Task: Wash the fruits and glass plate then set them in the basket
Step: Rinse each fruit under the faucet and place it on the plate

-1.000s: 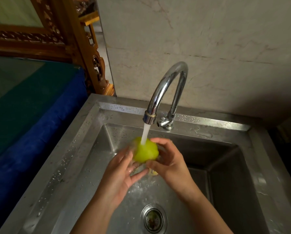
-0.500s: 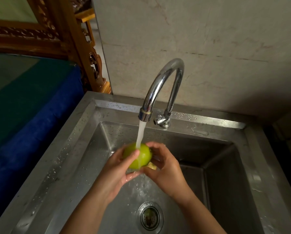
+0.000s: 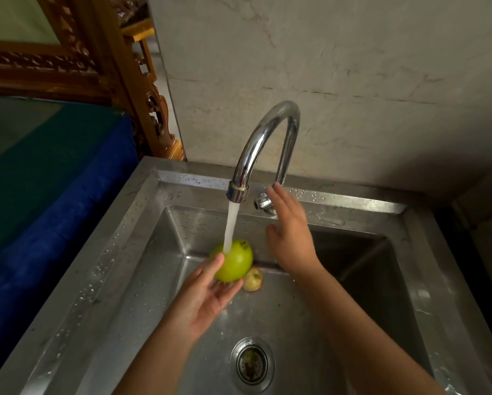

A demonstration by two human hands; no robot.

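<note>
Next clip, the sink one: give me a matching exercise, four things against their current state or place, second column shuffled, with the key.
Things:
1. green fruit
2. small yellowish fruit
3. right hand
4. drain strainer

States:
A. lying on the sink floor, behind the held fruit
B. open, reaching toward the tap handle
C. held by the left hand under the running water
D. set in the sink floor, nearest the camera

Pairs: 1-C, 2-A, 3-B, 4-D

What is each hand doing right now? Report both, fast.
Left hand: holding the green fruit under the water stream.
Right hand: open, fingers straight, holding nothing, up beside the tap handle.
</note>
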